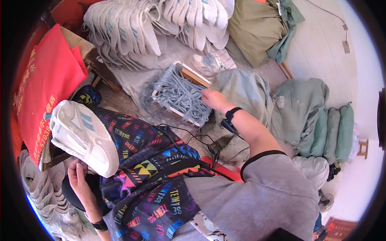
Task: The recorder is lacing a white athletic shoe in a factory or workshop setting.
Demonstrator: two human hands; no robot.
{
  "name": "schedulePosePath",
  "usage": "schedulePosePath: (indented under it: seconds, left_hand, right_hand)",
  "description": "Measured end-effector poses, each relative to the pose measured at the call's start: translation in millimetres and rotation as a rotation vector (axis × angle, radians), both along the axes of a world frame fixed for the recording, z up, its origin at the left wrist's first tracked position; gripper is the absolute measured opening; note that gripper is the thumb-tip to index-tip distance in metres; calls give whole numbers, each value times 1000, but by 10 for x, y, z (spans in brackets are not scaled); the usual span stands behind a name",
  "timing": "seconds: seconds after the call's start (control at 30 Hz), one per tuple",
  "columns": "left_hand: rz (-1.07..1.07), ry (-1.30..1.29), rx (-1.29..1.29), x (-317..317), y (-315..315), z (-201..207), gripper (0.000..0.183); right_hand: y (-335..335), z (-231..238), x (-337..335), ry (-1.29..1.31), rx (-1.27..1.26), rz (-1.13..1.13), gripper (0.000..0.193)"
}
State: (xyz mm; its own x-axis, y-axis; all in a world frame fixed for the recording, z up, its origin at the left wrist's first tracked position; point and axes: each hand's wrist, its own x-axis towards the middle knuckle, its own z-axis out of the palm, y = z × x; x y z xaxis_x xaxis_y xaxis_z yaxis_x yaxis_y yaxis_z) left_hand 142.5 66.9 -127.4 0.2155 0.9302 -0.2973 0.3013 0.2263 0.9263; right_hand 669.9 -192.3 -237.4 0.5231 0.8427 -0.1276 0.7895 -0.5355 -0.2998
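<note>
A white sneaker [82, 134] with pale blue side stripes and empty eyelets rests on my lap, at the edge of a red-covered stand. My left hand [80, 182] is just below the shoe, its fingers curled and tips close together; whether anything small is between them I cannot make out. My right hand [216, 100] reaches forward to a box heaped with blue-grey shoelaces [179, 94]. Its fingers are closed at the right side of the heap, pinching at the laces. The fingertips are partly hidden from above.
Rows of white sneakers [128, 34] are stacked at the back, with more shoes [44, 188] at the lower left. One pair of shoes [207, 64] lies behind the box. A red cloth [52, 88] covers the stand. Green sacks [299, 114] stand at right; a black cable [209, 140] crosses near my lap.
</note>
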Motion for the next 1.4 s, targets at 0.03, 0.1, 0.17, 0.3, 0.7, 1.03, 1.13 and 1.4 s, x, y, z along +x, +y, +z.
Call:
schedulePosePath:
  seconds: [0.03, 0.1, 0.17, 0.3, 0.7, 1.03, 1.13, 1.4]
  left_hand:
    - [-5, 16, 9, -38, 0, 0, 24]
    - [-21, 64, -4, -175, 17, -4, 24]
    - [-7, 100, -9, -249, 29, 21, 26]
    - [42, 106, -116, -504, 106, 28, 30]
    - [-80, 5, -160, -223, 227, -93, 31]
    - [-58, 14, -64, -248, 186, -121, 26]
    - [-21, -12, -39, -323, 157, -156, 24]
    - [59, 77, 59, -223, -128, 186, 23]
  right_hand:
    - [-32, 28, 14, 100, -98, 98, 18]
    - [-158, 233, 23, 133, -147, 208, 18]
    - [-387, 550, 165, 38, -250, 139, 21]
    - [-1135, 1176, 507, 198, -660, -198, 34]
    - [-2466, 1061, -887, 900, -979, -729, 76]
    - [-1132, 409, -1220, 285, -469, 38, 21]
    - [-673, 93, -959, 178, -128, 46, 21]
    - [333, -736, -378, 297, -210, -433, 30]
